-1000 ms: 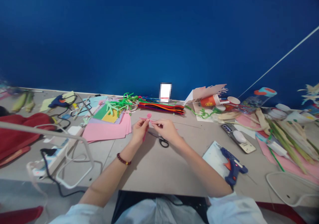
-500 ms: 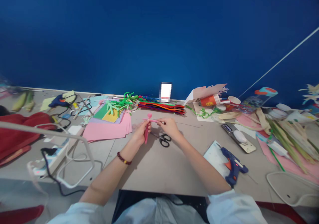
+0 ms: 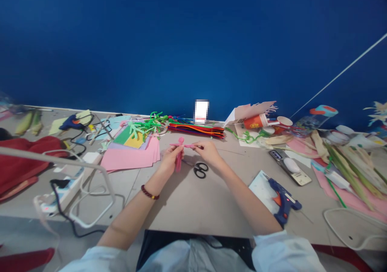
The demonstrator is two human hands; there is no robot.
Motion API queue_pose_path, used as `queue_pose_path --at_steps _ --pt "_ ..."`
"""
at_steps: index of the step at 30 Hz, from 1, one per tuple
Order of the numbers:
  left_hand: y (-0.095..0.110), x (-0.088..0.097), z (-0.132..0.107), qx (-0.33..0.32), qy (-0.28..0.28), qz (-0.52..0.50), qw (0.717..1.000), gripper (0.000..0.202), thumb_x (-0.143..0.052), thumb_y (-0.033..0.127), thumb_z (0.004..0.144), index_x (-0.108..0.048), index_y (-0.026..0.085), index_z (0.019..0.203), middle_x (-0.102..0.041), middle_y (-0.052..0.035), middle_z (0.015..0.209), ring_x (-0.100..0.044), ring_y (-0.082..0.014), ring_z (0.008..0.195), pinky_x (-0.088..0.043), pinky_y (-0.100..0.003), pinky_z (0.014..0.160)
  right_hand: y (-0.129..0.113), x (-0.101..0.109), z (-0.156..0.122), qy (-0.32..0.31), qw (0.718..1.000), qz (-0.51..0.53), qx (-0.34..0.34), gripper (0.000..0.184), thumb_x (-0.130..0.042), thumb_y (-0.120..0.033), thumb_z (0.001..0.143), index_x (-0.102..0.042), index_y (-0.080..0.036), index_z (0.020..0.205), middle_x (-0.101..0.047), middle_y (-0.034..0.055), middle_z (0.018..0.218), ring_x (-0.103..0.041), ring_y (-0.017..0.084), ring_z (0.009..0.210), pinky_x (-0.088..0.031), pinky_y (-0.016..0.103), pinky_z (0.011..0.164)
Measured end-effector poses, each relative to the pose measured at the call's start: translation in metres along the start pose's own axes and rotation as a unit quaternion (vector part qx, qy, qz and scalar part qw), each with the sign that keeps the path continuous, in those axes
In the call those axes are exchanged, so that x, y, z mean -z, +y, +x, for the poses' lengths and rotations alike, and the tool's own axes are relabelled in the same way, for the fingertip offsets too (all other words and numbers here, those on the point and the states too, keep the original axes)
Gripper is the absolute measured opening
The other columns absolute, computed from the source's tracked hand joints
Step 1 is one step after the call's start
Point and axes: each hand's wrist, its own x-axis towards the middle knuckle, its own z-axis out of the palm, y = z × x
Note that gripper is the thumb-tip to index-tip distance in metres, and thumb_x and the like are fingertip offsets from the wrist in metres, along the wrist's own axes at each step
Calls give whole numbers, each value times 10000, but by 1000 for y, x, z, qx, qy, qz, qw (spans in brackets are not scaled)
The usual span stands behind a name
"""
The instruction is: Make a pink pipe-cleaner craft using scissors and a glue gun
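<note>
A small pink pipe-cleaner figure (image 3: 180, 149) with a round top and a crossbar is held upright over the grey table (image 3: 187, 199). My left hand (image 3: 169, 159) is closed round its lower stem. My right hand (image 3: 207, 151) pinches the right end of the crossbar. Black-handled scissors (image 3: 199, 169) lie on the table just below my right hand.
A pink and coloured paper stack (image 3: 133, 153) lies left of my hands, a bundle of coloured pipe cleaners (image 3: 196, 130) behind them. A blue glue gun (image 3: 281, 201) rests at the right, a phone (image 3: 288, 167) beyond it. Cables and a power strip (image 3: 60, 191) lie at the left.
My right hand has shifted slightly right and up along the crossbar, uncovering the scissors. The pink figure stands a little more upright in my left hand.
</note>
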Motion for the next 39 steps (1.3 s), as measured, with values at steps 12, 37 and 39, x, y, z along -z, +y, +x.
queue_pose_path --at_steps 12,37,39 --pt "-4 4 4 -6 -60 -8 998 258 -785 301 573 -606 134 654 -573 21 545 -513 -69 482 -404 -189 463 2 0 2 -6 1000 -2 4 186 -572 -265 820 -744 -209 862 -735 37 845 -611 146 693 -396 227 604" --pt "-7 4 8 -50 21 40 998 314 -762 367 588 -533 151 578 -509 49 470 -415 -48 424 -281 -182 421 -24 -3 -9 -49 998 -10 32 158 -573 -237 806 -728 -221 834 -717 6 838 -596 130 703 -390 220 621" --pt "-6 3 8 -32 3 4 999 323 -782 344 561 -527 145 565 -508 47 480 -420 -45 432 -278 -174 408 -20 -3 -7 -50 998 -20 25 160 -571 -235 805 -729 -223 829 -720 5 846 -600 135 713 -385 221 623"
